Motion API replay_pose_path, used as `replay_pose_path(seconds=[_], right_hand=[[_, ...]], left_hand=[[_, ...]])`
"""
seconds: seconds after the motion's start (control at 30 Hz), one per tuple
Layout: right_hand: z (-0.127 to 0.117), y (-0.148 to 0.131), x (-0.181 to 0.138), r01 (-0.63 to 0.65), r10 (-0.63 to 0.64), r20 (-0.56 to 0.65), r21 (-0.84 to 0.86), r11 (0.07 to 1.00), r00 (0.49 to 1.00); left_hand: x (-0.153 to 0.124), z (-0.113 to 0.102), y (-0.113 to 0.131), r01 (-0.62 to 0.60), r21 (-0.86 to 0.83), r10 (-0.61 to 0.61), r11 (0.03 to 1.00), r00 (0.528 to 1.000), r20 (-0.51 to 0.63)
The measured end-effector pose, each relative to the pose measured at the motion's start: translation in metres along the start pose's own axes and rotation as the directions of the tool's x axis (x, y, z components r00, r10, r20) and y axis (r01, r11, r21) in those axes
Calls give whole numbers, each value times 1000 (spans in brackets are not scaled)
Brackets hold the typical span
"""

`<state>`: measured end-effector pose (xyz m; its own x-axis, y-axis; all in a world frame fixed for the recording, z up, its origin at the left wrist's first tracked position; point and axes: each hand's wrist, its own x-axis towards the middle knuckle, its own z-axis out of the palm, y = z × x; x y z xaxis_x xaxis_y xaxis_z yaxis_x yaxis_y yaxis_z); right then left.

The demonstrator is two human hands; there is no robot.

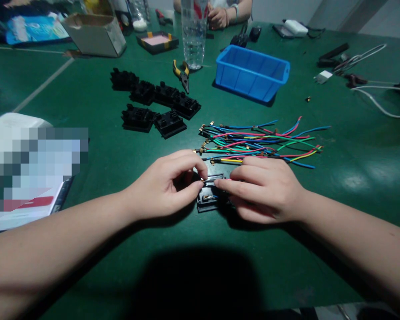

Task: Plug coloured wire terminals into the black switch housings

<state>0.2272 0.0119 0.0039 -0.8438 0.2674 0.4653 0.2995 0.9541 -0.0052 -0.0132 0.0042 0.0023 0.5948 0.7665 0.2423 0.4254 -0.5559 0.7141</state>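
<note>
In the head view, we are bending both hands over a black housing (209,193), which is lying on the green table (353,178) just under our fingertips, between the left and right fingers. With our left hand (166,184) we are bringing thumb and forefinger nearly together, pinching a small gold-coloured terminal (202,180) at the housing's far edge. With our right hand (270,189) we are keeping the fingers bunched, the forefinger reaching toward the left fingertips beside a red wire (228,179); its thumb is hiding, so we cannot tell how firmly they are gripping. Nearer us than the pinching fingertips, a second terminal (206,197) with a blue wire is resting on the housing. Just beyond the right fingers, loose coloured wires (253,144) are lying in a spread bunch. Beyond the left fingers, six similar black housings (170,123) are sitting in a group, with yellow-handled pliers (186,82) lying past them. Farther off, past the wires, a blue bin (242,82) is standing beyond our right fingers.
</note>
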Motion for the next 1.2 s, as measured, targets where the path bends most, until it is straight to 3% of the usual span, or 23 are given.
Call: replay_pose_path(seconds=[0.77, 1.03, 1.2], right_hand=[[1, -1, 1, -11, 11, 1, 21, 1000, 1000], [0, -1, 1, -8, 8, 11, -4, 1000, 1000], [0, -1, 1, -18, 17, 18, 12, 1000, 1000]], left_hand=[[-1, -2, 2, 16, -8, -16, 1000, 1000, -17], [-5, -3, 2, -105, 60, 111, 993, 988, -107], [-9, -5, 2, -119, 69, 128, 991, 981, -144]])
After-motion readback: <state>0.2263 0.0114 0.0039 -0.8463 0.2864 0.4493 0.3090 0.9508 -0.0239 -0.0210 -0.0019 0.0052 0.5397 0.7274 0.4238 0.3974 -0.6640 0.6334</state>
